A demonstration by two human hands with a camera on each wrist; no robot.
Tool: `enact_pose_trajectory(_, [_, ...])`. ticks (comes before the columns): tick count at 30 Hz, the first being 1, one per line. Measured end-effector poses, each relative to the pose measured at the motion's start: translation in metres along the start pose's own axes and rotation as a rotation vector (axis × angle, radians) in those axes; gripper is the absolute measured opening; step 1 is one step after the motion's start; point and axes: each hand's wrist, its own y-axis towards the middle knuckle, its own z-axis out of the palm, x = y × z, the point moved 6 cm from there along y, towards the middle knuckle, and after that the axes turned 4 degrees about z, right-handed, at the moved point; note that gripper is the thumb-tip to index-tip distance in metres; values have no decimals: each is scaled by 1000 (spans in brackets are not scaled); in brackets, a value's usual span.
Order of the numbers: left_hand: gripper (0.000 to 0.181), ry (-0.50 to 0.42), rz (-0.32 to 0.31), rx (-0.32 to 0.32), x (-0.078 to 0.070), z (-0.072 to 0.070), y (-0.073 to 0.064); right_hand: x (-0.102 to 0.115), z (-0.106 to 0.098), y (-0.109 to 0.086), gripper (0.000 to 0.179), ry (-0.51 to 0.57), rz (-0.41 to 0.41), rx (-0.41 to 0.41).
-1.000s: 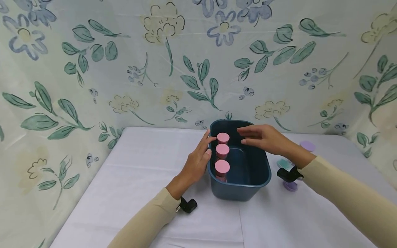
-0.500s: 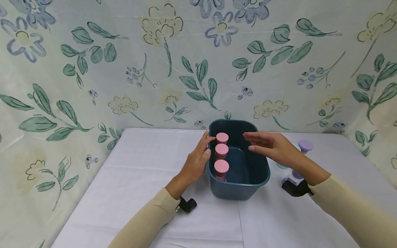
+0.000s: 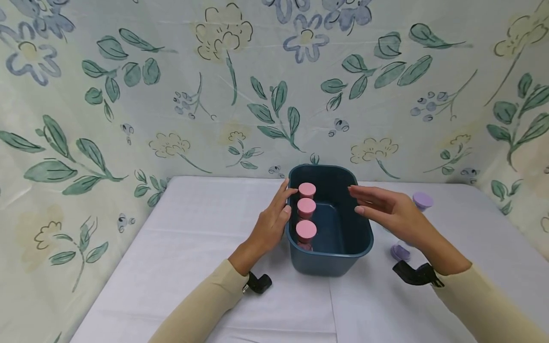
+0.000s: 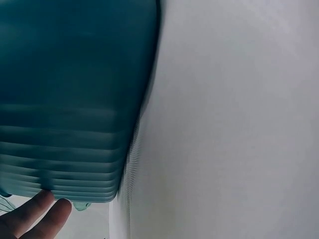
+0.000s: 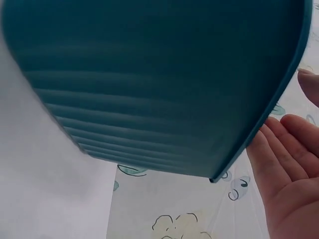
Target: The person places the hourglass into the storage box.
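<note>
A dark blue plastic bin [image 3: 319, 266] stands on the white-covered table. Inside, along its left wall, stand three small jars with pink lids [image 3: 306, 230] in a row. My left hand [image 3: 268, 226] rests against the bin's left rim, its fingers straight, one fingertip near the farthest pink lid. In the left wrist view, two fingers [image 4: 42, 215] touch the edge of the bin. Over the right rim hovers my right hand [image 3: 392, 212], fingers extended and holding nothing. The right wrist view has that hand [image 5: 294, 174] beside the bin's rim, its palm bare.
Right of the bin, partly behind my right hand, are a purple-lidded jar [image 3: 422, 200] and another purple item [image 3: 401, 251]. A floral cloth [image 3: 240, 85] hangs behind the table. Black wrist cameras [image 3: 259, 284] sit on both sleeves.
My right hand has drawn back to the right, from above the bin's interior to its right rim, with nothing in it. The left hand and the pink-lidded jars have stayed put.
</note>
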Motion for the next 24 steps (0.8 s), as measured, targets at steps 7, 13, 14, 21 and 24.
enact_pose_trajectory(7, [57,0,6,-6,0,0,0,-4,-14,-18,49,-19,-6,-78])
enact_pose_trajectory(13, [57,-3,7,-6,1,2,-1,-14,-27,-34,47,8,24,-163])
enact_pose_trajectory(14, [57,-2,7,-6,1,2,-1,-16,-29,-37,47,3,27,-175])
enact_pose_trajectory(21, [57,0,7,-5,1,1,0,-26,-41,-50,48,-4,47,-228])
enact_pose_trajectory(24, [57,1,8,-5,0,0,0,-31,-44,-54,48,-11,55,-231])
